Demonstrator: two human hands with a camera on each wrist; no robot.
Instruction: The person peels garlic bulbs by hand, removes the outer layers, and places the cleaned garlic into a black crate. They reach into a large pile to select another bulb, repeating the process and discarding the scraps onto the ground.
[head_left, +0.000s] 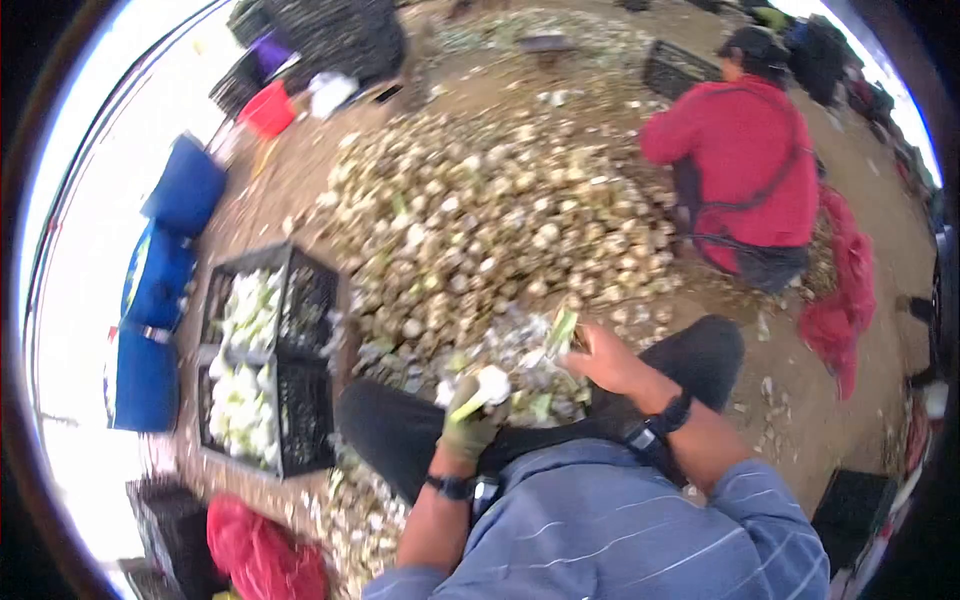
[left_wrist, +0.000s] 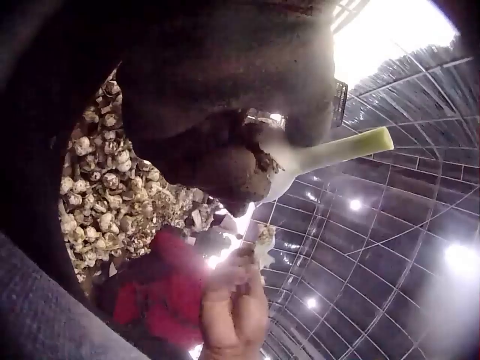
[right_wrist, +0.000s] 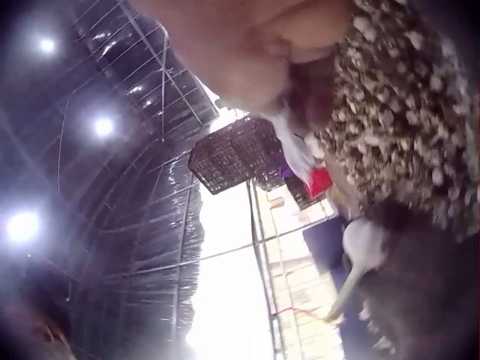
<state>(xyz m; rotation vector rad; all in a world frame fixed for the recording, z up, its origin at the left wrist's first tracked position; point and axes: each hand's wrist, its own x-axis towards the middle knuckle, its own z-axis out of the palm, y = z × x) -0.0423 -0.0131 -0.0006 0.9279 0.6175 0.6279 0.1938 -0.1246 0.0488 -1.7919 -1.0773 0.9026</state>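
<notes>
My left hand (head_left: 468,437), in a dirty work glove, holds a white garlic bulb (head_left: 493,385) with a short pale-green stem, above my left thigh. The left wrist view shows the cut stem (left_wrist: 349,150) sticking out beyond the gloved fingers (left_wrist: 240,169). My right hand (head_left: 613,362), bare, pinches a strip of garlic leaf and husk (head_left: 563,328) over my right knee. The same strip shows pale below the fingers in the right wrist view (right_wrist: 294,150). The two hands are apart. Peeled skins (head_left: 520,345) lie on the ground between my legs.
A wide heap of garlic bulbs (head_left: 480,220) spreads ahead. To the left stand two black crates (head_left: 305,345) holding trimmed garlic, with blue containers (head_left: 155,280) beyond. A person in red (head_left: 750,160) sits at the heap's right. A red bucket (head_left: 267,110) stands farther back.
</notes>
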